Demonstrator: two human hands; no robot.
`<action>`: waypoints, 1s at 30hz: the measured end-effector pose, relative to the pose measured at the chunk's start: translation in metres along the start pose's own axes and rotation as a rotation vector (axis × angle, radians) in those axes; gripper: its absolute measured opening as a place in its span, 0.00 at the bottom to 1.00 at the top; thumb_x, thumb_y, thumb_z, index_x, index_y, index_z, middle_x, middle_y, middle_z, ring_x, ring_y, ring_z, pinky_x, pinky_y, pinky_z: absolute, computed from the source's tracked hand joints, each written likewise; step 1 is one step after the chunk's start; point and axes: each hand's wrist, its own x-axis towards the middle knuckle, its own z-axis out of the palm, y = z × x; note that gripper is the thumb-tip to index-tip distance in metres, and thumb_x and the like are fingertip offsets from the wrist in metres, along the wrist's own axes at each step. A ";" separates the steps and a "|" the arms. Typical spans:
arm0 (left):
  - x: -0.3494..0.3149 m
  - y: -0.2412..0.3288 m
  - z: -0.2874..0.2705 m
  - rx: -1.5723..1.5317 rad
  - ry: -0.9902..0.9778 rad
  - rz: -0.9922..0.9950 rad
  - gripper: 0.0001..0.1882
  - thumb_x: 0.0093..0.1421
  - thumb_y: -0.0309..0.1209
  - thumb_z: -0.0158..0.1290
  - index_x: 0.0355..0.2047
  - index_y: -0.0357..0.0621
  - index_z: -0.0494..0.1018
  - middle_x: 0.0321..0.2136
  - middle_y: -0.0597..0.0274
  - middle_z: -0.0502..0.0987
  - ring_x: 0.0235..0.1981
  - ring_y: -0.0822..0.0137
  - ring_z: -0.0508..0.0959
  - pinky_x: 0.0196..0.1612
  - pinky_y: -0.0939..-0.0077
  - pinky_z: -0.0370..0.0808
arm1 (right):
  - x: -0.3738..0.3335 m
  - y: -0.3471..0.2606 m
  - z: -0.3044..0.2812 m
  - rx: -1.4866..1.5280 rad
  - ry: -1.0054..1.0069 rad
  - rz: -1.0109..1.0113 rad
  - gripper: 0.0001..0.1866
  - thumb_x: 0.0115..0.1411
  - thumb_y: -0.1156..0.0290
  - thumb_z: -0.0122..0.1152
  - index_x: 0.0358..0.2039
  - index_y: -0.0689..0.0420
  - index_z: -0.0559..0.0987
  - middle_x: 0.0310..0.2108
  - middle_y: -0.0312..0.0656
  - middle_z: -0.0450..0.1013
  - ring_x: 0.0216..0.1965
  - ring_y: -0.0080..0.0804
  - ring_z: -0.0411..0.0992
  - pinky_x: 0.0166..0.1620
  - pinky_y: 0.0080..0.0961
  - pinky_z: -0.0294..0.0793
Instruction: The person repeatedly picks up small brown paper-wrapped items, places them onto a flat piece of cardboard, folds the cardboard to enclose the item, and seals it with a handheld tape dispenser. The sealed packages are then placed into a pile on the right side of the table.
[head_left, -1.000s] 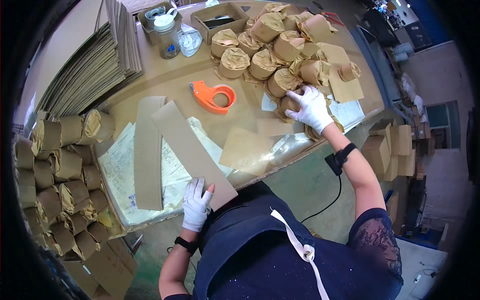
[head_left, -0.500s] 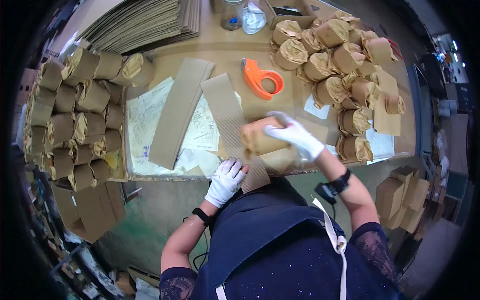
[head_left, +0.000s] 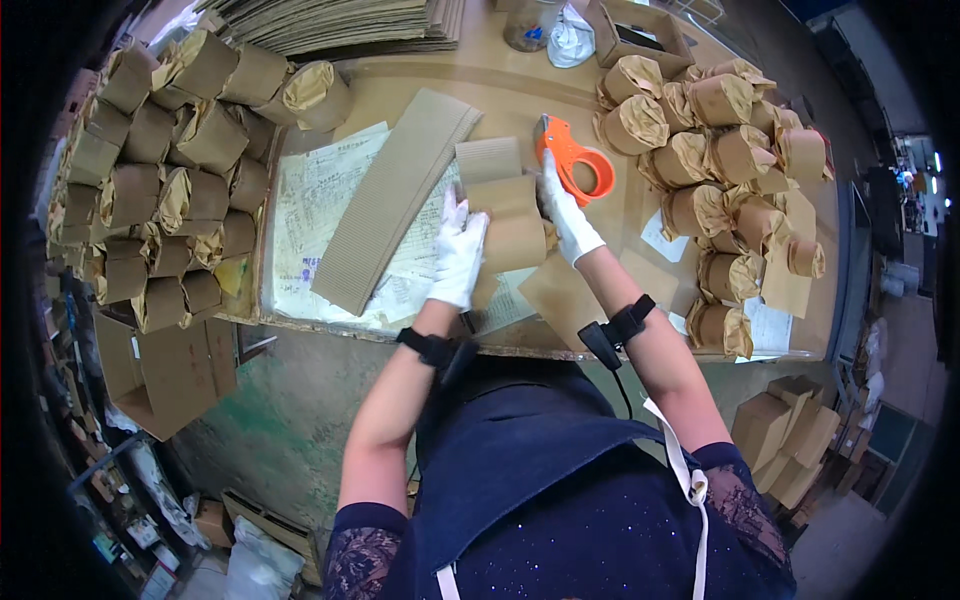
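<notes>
A brown paper-wrapped roll (head_left: 512,222) lies on the table in front of me, on a strip of corrugated cardboard (head_left: 488,160) whose far end shows beyond it. My left hand (head_left: 460,248), in a white glove, presses the roll's left end with its fingers pointing away from me. Also gloved, my right hand (head_left: 567,212) bears on the right end, so the roll is held between both hands. Its fingertips are beside an orange tape dispenser (head_left: 577,160); I cannot tell whether they touch it. A long flat corrugated piece (head_left: 400,200) lies to the left.
Wrapped rolls are stacked at the left (head_left: 215,135) and the right (head_left: 722,100). Printed sheets (head_left: 320,210) lie under the flat cardboard. At the back are piled cardboard sheets (head_left: 340,25), a jar (head_left: 530,25), a white plastic bag (head_left: 571,40) and an open box (head_left: 645,40).
The roll now lies across the corrugated strip, and the strip's near end no longer hangs over the table edge. My left hand has moved forward to the roll; my right has shifted to its right end.
</notes>
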 end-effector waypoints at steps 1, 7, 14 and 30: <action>0.004 -0.005 0.006 -0.048 0.052 0.011 0.38 0.68 0.25 0.57 0.76 0.45 0.55 0.60 0.55 0.75 0.51 0.72 0.78 0.53 0.77 0.78 | -0.001 -0.002 0.002 0.314 0.005 0.061 0.48 0.64 0.29 0.56 0.67 0.60 0.72 0.65 0.57 0.72 0.64 0.48 0.73 0.64 0.38 0.72; -0.016 0.033 -0.003 0.148 -0.075 -0.035 0.22 0.68 0.26 0.59 0.62 0.43 0.75 0.50 0.59 0.83 0.47 0.72 0.80 0.49 0.72 0.79 | 0.000 0.021 -0.011 -0.738 -0.059 -0.611 0.34 0.63 0.42 0.67 0.54 0.61 0.80 0.55 0.56 0.78 0.55 0.47 0.78 0.56 0.40 0.78; -0.025 0.017 -0.003 1.050 0.026 0.730 0.30 0.57 0.37 0.66 0.60 0.45 0.77 0.50 0.48 0.83 0.47 0.48 0.83 0.55 0.57 0.78 | -0.061 -0.063 0.005 -0.958 0.124 -0.140 0.33 0.56 0.34 0.66 0.33 0.57 0.85 0.34 0.52 0.82 0.37 0.46 0.82 0.44 0.40 0.81; -0.064 0.005 0.010 1.249 -0.138 0.488 0.57 0.46 0.51 0.71 0.75 0.52 0.59 0.59 0.44 0.72 0.56 0.45 0.75 0.58 0.50 0.74 | -0.020 -0.059 -0.058 -1.662 0.470 -0.346 0.40 0.55 0.22 0.58 0.25 0.52 0.86 0.21 0.45 0.79 0.23 0.43 0.78 0.29 0.41 0.74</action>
